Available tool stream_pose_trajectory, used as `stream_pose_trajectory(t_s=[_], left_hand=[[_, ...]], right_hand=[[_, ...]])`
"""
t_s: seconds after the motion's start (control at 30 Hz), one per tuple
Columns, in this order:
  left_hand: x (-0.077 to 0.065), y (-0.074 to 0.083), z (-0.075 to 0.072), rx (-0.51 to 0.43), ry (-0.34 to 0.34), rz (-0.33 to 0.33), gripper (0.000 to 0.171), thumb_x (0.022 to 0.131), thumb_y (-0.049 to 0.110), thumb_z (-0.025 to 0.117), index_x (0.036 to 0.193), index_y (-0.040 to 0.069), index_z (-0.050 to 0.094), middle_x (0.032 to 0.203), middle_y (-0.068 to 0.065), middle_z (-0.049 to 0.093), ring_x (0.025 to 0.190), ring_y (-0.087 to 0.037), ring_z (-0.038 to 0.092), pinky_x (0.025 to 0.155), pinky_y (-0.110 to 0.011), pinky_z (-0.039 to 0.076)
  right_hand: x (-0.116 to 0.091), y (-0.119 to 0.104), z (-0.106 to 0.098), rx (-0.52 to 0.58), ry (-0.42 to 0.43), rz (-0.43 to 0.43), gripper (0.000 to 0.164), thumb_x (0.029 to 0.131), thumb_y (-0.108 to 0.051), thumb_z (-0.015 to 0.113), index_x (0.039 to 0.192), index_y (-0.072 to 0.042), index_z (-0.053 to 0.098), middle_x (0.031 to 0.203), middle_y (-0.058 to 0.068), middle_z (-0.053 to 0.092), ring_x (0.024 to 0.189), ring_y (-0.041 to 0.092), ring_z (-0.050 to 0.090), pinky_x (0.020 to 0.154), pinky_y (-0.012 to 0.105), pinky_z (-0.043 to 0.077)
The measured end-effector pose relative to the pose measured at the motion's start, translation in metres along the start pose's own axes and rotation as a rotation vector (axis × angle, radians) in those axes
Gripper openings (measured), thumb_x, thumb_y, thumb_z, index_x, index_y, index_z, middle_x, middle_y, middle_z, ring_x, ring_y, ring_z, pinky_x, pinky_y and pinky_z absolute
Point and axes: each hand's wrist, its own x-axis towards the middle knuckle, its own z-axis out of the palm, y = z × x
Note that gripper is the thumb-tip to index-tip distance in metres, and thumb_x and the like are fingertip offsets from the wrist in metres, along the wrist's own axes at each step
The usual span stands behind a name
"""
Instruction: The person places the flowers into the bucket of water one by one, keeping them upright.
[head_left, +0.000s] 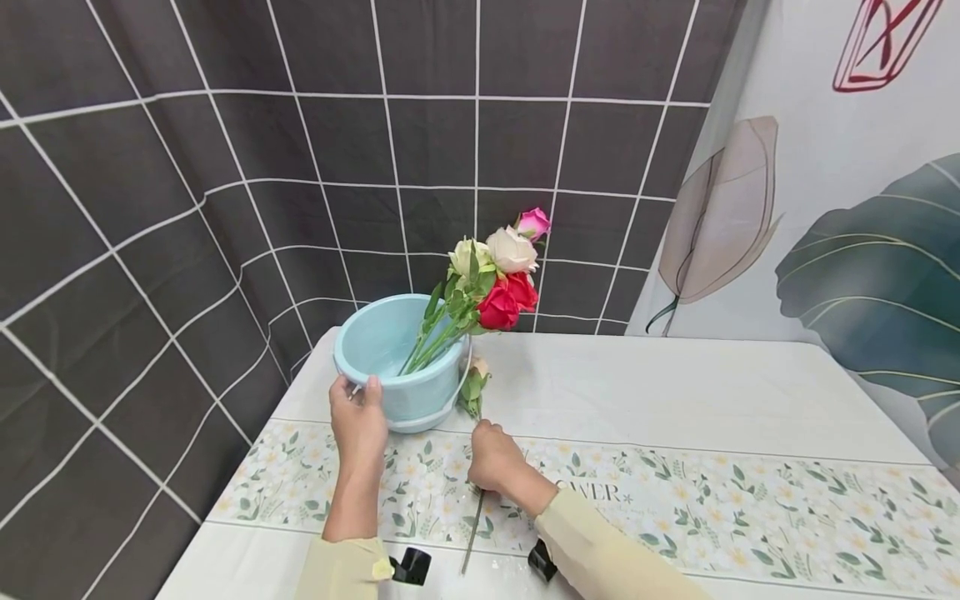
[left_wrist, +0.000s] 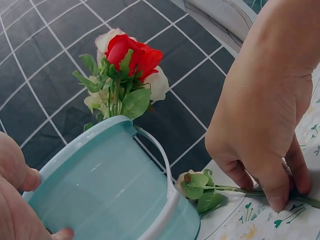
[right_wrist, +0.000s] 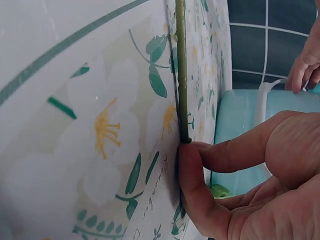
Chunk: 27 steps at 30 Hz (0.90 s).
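A light blue bucket [head_left: 420, 398] with a white handle stands on the table, and my left hand [head_left: 360, 427] holds its near side at the rim. Inside lean several artificial roses, among them a red rose [head_left: 504, 303], a white rose [head_left: 513, 249] and a magenta rose [head_left: 534, 222]; their blooms lean out over the right side. My right hand [head_left: 497, 457] pinches the stem of a pale rose [left_wrist: 195, 184] lying on the table. The bloom of that rose lies beside the bucket's base, and its stem [right_wrist: 182, 75] points toward me.
A white table cover [head_left: 675, 392] with a floral band lies under everything. Behind hangs a dark grid-patterned cloth [head_left: 525, 142]; at the right is a pale cloth with large printed leaves [head_left: 885, 275]. Black straps [head_left: 411, 567] sit at both wrists.
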Motion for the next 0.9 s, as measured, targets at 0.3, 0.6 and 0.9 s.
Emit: stream_pose_trajectory(t_s=[0.3,0.6,0.9], left_hand=[[0.003,-0.006,0.001,0.024,0.010,0.010,0.063,0.075,0.068,0.035,0.130,0.046,0.014,0.137,0.016,0.024,0.123,-0.010,0.033,0.101,-0.036,0.035],[0.007,-0.009,0.001,0.048,0.012,0.016,0.063,0.074,0.069,0.033,0.130,0.047,0.013,0.138,0.017,0.023,0.124,-0.010,0.032,0.101,-0.037,0.034],[-0.025,0.035,-0.010,-0.044,-0.059,-0.026,0.063,0.080,0.060,0.037,0.135,0.037,0.016,0.141,0.008,0.022,0.127,-0.015,0.030,0.104,-0.037,0.031]], right_hand=[[-0.001,0.003,0.000,0.037,0.001,0.035,0.059,0.058,0.002,0.065,0.111,0.016,0.044,0.081,0.017,0.050,0.058,0.020,0.047,0.045,0.026,0.044],[0.002,0.004,-0.001,0.063,-0.003,0.078,0.058,0.059,0.001,0.065,0.112,0.015,0.043,0.078,0.015,0.049,0.054,0.020,0.047,0.040,0.026,0.042],[0.003,0.000,0.000,-0.075,0.007,0.063,0.045,0.066,-0.004,0.063,0.105,0.013,0.048,0.070,0.013,0.048,0.052,0.021,0.046,0.038,0.029,0.040]])
